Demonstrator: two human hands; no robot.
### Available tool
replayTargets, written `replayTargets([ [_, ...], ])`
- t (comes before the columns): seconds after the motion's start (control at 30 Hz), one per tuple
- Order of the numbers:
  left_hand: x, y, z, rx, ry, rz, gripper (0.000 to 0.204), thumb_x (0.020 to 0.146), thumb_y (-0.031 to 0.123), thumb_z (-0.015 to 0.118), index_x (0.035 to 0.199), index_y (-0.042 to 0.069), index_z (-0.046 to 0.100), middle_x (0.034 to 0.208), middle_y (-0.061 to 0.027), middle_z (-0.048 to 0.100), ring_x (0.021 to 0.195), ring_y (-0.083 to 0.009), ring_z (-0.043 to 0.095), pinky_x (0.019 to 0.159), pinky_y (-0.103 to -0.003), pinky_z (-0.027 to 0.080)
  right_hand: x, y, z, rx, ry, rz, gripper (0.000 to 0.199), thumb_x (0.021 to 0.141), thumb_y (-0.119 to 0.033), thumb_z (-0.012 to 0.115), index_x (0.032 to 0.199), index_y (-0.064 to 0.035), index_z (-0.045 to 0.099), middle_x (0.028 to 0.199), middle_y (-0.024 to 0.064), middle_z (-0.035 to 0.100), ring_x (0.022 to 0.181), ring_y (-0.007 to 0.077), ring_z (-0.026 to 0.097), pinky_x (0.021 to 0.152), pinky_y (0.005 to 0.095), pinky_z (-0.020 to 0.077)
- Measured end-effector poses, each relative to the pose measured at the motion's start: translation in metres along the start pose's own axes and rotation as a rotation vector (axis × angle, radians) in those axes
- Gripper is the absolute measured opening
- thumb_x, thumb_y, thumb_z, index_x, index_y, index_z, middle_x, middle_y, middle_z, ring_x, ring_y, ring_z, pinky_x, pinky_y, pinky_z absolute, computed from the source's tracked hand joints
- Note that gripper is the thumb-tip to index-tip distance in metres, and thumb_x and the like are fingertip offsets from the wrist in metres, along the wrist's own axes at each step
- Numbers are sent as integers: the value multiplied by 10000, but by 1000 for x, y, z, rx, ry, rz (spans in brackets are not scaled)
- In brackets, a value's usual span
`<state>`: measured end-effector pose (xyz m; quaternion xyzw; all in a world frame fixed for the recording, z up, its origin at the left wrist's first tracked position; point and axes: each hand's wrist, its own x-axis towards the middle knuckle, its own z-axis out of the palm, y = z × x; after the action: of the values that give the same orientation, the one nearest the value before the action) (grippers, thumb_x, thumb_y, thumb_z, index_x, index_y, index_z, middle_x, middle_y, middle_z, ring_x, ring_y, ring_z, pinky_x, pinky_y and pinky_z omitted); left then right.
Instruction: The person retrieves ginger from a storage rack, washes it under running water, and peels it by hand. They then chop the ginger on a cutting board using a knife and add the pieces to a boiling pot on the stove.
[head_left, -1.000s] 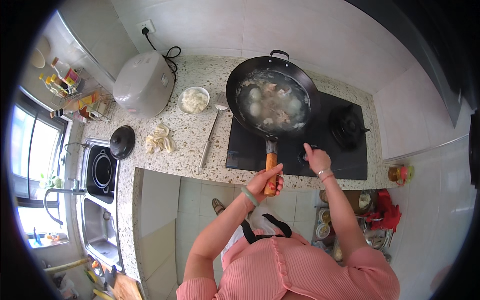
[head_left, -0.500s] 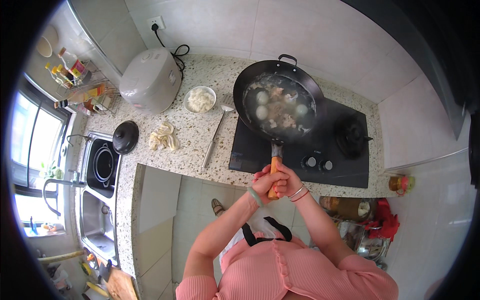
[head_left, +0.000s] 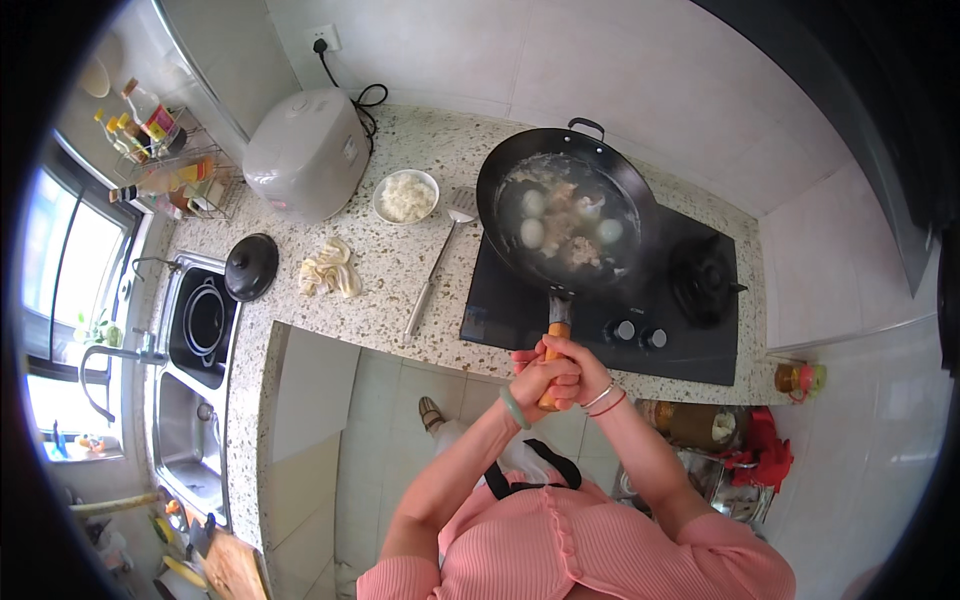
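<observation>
Both hands are wrapped around the orange-brown wooden handle of a black wok (head_left: 628,175). My left hand (head_left: 541,384) wears a pale green bangle at the wrist. My right hand (head_left: 583,372), with a silver bracelet and a red cord, overlaps it on the handle. Cloudy liquid (head_left: 560,268) in the wok holds several pale round pieces that look like eggs, plus lumps of light brown meat (head_left: 578,250). Below the wok lies the black glass hob (head_left: 540,325); the wok hides its left burner.
Left of the hob lie a slotted metal spatula (head_left: 435,268), a bowl of white rice (head_left: 407,197), a crumpled cloth (head_left: 328,268) and a black lid (head_left: 251,267). A rice cooker (head_left: 306,155) stands behind them. The sink (head_left: 190,440) is at far left; a range hood (head_left: 850,110) overhangs the right.
My hands and the wok handle have come slightly nearer to me, both hands still gripping it. The liquid and food in the wok have shifted a little.
</observation>
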<state>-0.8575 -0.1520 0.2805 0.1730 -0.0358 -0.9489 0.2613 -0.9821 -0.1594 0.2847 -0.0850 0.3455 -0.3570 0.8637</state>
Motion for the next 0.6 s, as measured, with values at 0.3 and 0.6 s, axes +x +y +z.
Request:
replayTargets([
  [0.3,-7,5,3,55,141,-56,231,854,109,533,652,137,424,568,50,389,427,-55,352,406,-246,294,4,5,2,-218,17,-129,239,837,-227,587,850,13,584,919,203,637,876,275,628,794,364,515],
  [0.6,-21,-3,1,117,98,9,239,869,128,532,652,128,430,581,27,425,422,-72,400,385,-256,328,-2,8,16,-340,15,-141,212,818,-212,581,854,-8,535,888,202,629,868,293,618,789,392,512],
])
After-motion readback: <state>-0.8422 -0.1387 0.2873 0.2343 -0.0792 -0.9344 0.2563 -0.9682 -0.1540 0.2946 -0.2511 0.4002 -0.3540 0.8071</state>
